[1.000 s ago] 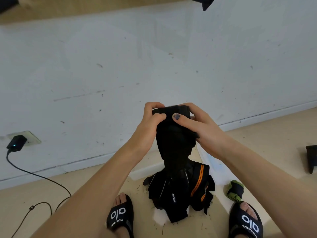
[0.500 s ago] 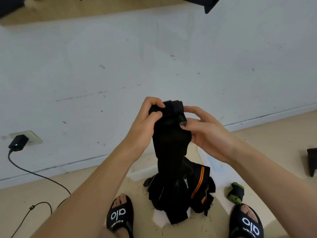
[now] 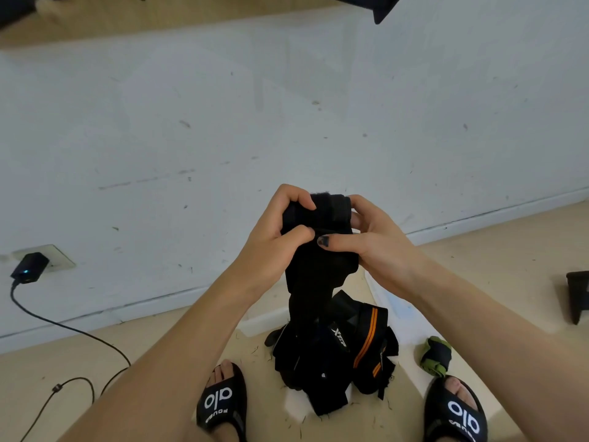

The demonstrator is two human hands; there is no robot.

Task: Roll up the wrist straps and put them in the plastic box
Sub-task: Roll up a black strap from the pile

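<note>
Black wrist strap, orange-striped black pile, green-and-black roll.

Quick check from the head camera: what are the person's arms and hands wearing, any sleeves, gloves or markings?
No sleeves or gloves: both forearms are bare to the frame edge. The left hand shows no rings or markings. The right hand has dark polish on the thumbnail. No watch or bracelet is visible.

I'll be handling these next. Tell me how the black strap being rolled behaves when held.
Likely floppy: below both hands the black strap hangs limp and creased toward the pile. Probably light, since fingertips alone carry it. The roll may unwind if released; the thumbs pinch it closed.
</note>
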